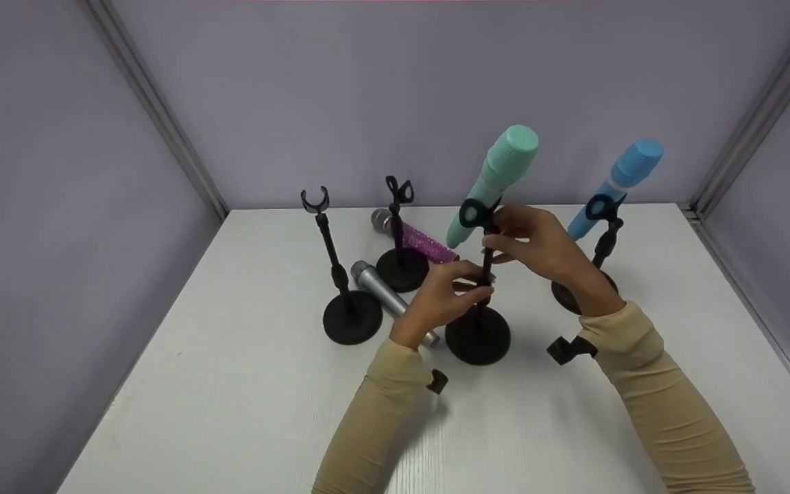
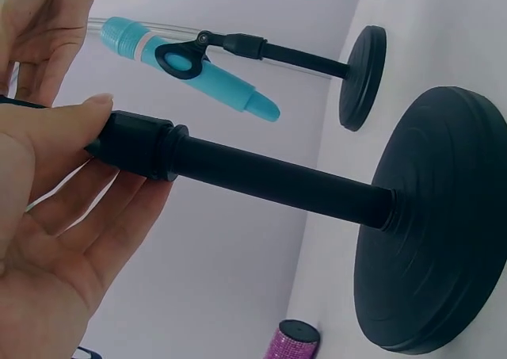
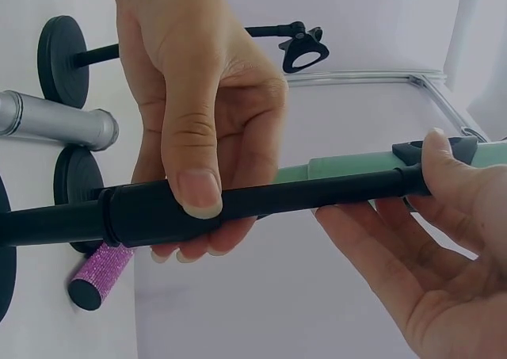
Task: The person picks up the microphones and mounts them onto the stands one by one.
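Observation:
A black stand [image 1: 479, 336] holds a mint green microphone [image 1: 505, 165] tilted in its clip. My left hand [image 1: 444, 296] pinches the thick collar of its pole, seen close in the left wrist view as a black collar [image 2: 139, 143]. Higher up, just under the clip, my right hand [image 1: 539, 243] grips the thin upper pole with thumb and fingers. In the right wrist view the left hand [image 3: 202, 113] has its thumb on the collar, and the right hand [image 3: 451, 240] is by the clip.
A blue microphone [image 1: 635, 163] rests in a stand at the right. Two stands without microphones, one with a round base [image 1: 352, 318], are at the left. A silver microphone [image 1: 381, 288] and a pink glittery one [image 1: 426, 243] lie on the white table [image 1: 230, 384].

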A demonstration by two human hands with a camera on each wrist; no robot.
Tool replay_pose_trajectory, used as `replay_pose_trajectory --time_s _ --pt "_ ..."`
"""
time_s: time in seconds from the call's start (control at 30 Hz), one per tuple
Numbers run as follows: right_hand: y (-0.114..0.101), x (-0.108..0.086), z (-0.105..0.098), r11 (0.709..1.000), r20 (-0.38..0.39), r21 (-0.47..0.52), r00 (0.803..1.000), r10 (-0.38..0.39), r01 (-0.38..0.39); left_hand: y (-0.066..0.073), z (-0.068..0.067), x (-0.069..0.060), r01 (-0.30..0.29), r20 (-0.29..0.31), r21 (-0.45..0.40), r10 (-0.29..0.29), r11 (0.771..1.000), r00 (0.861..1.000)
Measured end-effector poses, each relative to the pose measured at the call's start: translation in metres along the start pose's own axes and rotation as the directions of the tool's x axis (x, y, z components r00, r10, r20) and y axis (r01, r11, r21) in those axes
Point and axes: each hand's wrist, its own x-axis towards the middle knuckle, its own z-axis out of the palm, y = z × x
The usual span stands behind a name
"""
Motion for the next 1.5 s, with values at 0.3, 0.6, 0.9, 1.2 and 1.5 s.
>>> replay_pose_trajectory --time_s 0.3,0.6,0.9,1.2,1.5 --pt "0.0015 0.0011 0.0007 1.0 0.0 0.004 1.0 0.013 -0.013 -0.002 -0.0011 -0.0002 0.007 0.025 0.011 -0.007 1.0 1.0" --pt "0.0012 0.0004 0.0006 1.0 -0.01 -0.014 1.0 0.012 -0.012 -0.0035 -0.0009 0.0014 -0.012 -0.032 0.066 0.014 0.998 0.999" --pt "0.0015 -0.0004 -0.0008 1.0 -0.017 -0.013 1.0 0.013 -0.013 -0.006 -0.0004 0.0027 0.0 -0.058 0.012 0.001 1.0 0.998" --pt "0.0013 -0.0002 -0.0017 1.0 -0.02 -0.001 1.0 0.015 -0.015 0.0001 -0.0016 0.0017 0.038 0.033 0.009 -0.038 0.999 0.999" --pt "0.0006 -0.0004 -0.002 1.0 -0.02 0.0 1.0 0.008 -0.008 -0.0012 -0.0009 0.0023 0.022 0.073 0.015 -0.023 1.0 0.997"
